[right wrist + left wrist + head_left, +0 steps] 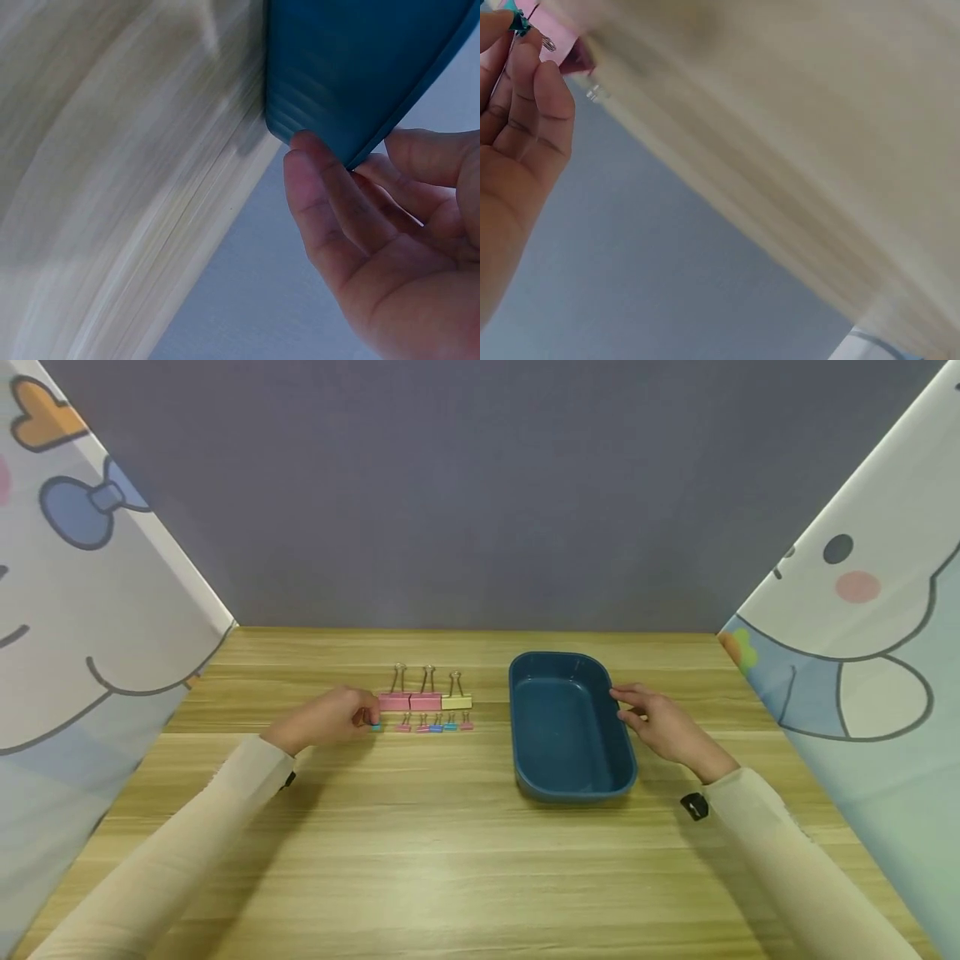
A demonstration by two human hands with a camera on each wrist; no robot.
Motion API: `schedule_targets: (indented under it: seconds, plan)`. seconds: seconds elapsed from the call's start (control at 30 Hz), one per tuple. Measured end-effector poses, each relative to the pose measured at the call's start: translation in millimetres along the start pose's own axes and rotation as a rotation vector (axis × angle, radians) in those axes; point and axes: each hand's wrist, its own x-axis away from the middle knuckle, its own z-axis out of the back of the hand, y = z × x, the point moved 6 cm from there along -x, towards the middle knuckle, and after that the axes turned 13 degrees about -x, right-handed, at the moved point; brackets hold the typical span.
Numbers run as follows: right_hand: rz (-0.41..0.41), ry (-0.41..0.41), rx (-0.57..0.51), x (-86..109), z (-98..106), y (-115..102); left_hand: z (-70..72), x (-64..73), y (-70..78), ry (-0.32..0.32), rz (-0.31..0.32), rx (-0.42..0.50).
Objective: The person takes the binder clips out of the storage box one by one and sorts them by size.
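My left hand pinches a small teal binder clip between thumb and fingertips, at the left end of a row of small clips. Just beyond that hand stand two large pink binder clips and a large yellow one, side by side with their wire handles pointing away. Over on the right, a dark blue plastic bin sits on the table. At its right rim my right hand holds on lightly, thumb at the edge and fingers against the outer wall.
Small pink, blue and teal binder clips lie in a row in front of the large ones. A grey panel rises behind the wooden table, and printed cartoon panels flank it.
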Motion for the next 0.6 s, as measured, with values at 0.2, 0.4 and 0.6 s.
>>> schedule_targets:
  seconds: [0.2,0.4,0.6]
  plan:
    - [-0.01,-0.002,0.004,4.2,0.4,2.4,-14.2,-5.7,-2.4,0.003,-0.034,-0.012]
    - [-0.006,0.002,-0.011,6.5,-0.4,-0.9,-14.5,-7.2,2.5,-0.001,-0.018,-0.022]
    - [0.005,-0.001,-0.01,3.7,-2.7,-2.1,-13.5,-4.2,2.3,0.002,0.011,-0.008]
